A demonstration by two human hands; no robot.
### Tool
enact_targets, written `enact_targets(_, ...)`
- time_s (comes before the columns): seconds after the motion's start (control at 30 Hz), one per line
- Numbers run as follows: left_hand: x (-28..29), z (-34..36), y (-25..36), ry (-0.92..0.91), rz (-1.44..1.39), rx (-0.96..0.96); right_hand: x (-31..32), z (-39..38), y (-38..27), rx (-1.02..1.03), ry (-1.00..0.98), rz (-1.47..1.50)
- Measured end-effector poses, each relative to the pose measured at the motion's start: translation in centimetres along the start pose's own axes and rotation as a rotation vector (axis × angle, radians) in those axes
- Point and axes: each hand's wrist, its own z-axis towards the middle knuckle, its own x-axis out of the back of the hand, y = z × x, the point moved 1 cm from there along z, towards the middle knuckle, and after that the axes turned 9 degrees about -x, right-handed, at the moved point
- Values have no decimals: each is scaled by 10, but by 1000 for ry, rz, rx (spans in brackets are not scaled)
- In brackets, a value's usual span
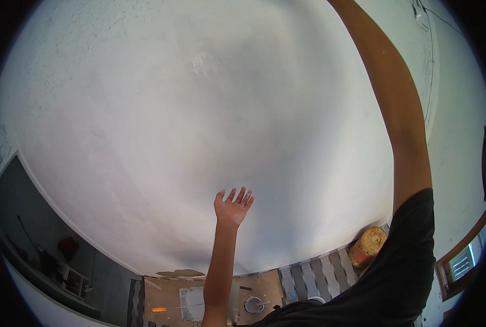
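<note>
My left hand (233, 210) is raised in front of a large white wall (161, 136). Its palm is turned toward me, the fingers are spread, and nothing is in it. Whitish marks show on the fingertips. My right arm (409, 125), in a black sleeve (406, 240), stretches up along the right side and leaves the picture at the top. The right hand is out of sight beyond that edge. A rough pale patch (204, 64) shows on the upper wall.
Below, a brown board (267, 289) bears a small bucket (254, 305) of greyish mix, a grey sheet (191, 301) and an orange piece (159, 309). A crusted drum (371, 242) stands on slats (330, 272). A dark doorway (36, 229) lies left, a window (463, 261) right.
</note>
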Motion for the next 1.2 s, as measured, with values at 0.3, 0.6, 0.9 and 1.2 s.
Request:
enact_targets(0.3,6,1,-9,-19,18,-101,-30,58,56,253,59,-59)
enact_targets(0.6,8,5,-10,-48,1,-85,-37,18,71,553,-80,80)
enact_targets(0.9,10,10,-8,-8,12,-51,-24,19,40,187,-100,-109)
enact_targets(1.2,7,4,-4,-3,2,-61,-62,77,40,292,177,-166)
